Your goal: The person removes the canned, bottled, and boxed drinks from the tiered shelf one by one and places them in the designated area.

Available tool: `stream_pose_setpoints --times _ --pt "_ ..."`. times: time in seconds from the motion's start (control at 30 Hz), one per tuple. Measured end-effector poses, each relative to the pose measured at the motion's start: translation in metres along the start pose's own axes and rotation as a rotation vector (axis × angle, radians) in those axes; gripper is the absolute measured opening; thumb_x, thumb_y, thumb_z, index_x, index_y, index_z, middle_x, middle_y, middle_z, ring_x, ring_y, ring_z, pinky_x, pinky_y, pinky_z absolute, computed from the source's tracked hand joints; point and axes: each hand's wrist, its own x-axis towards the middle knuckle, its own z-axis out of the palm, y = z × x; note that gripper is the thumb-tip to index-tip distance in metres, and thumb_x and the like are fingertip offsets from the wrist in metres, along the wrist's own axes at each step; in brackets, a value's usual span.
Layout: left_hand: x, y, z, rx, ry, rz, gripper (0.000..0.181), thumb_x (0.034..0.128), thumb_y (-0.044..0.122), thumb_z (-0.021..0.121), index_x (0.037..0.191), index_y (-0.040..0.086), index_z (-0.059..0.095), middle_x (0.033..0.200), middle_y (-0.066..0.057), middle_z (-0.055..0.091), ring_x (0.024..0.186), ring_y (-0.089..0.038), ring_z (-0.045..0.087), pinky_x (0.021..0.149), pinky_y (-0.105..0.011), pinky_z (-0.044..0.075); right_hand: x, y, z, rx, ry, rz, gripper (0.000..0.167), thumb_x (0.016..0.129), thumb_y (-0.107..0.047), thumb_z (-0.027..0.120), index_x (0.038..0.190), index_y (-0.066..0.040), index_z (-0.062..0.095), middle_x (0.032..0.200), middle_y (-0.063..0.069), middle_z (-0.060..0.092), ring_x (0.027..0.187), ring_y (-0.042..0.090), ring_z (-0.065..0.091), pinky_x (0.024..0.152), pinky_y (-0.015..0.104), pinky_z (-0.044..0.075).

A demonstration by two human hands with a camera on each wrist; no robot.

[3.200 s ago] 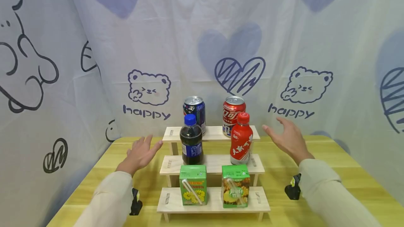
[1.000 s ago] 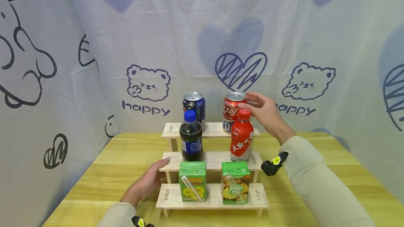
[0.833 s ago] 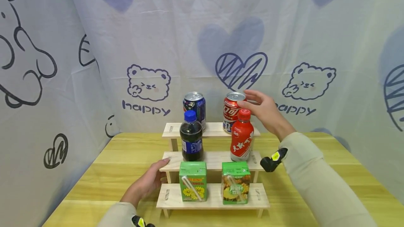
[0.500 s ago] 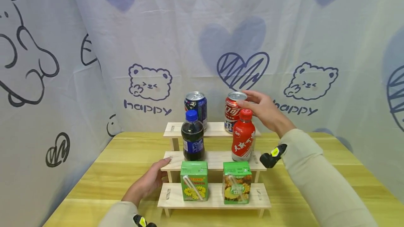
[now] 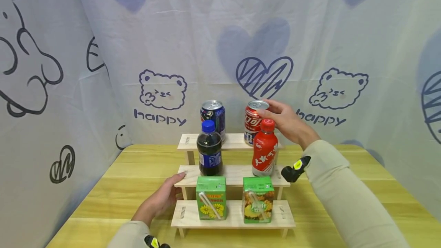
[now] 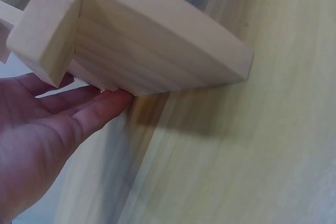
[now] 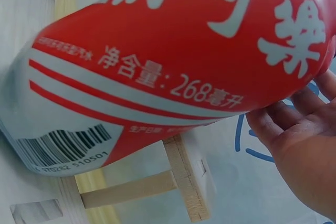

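My right hand [image 5: 287, 122] grips the upper part of a red soda can [image 5: 252, 124] on the top step of a three-step wooden stand [image 5: 236, 172]. Its thumb lies on the can's front; the fingers go behind it. Before that can, a red cola bottle [image 5: 264, 152] stands on the middle step, filling much of the right wrist view. My left hand [image 5: 159, 200] holds the middle step's left end, thumb on top and fingers underneath. In the left wrist view, fingertips [image 6: 118, 99] reach the stand's wooden leg [image 6: 157, 51].
A dark blue can [image 5: 218, 117] stands at the top step's left. Below it is a dark cola bottle [image 5: 210, 152] with a blue cap. Two green drink cartons, one with yellow flowers [image 5: 211, 202] and one with pineapple [image 5: 257, 204], occupy the lowest step. Behind hangs a printed curtain [image 5: 220, 41].
From hovering at the right, my right hand has come in to the red can and closed on it. My left hand has dropped to the middle step's left end. The drinks have stayed put.
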Motion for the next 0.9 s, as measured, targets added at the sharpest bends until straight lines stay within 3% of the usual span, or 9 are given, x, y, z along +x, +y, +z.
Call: stream_pose_setpoints --times 0.53,0.9 --pt "-0.002 -0.003 0.001 -0.009 -0.010 -0.007 0.068 0.0975 0.052 0.029 0.146 0.006 0.016 0.140 -0.027 0.031 0.121 -0.034 0.044 0.101 -0.047 0.041 -0.003 0.000 0.003 -0.036 0.046 -0.027 0.064 0.091 -0.036 0.061 0.146 -0.016 0.035 0.139 0.014 0.046 0.122 0.031 0.047 0.100 0.045 0.044" --pt "-0.019 0.019 0.013 -0.002 -0.016 0.006 0.074 0.0951 0.052 0.034 0.145 0.001 0.016 0.139 -0.030 0.030 0.121 -0.034 0.044 0.100 -0.046 0.042 -0.006 -0.001 0.004 -0.119 0.124 -0.043 0.066 0.088 -0.040 0.064 0.144 -0.016 0.039 0.133 0.014 0.051 0.116 0.029 0.051 0.093 0.038 0.050"
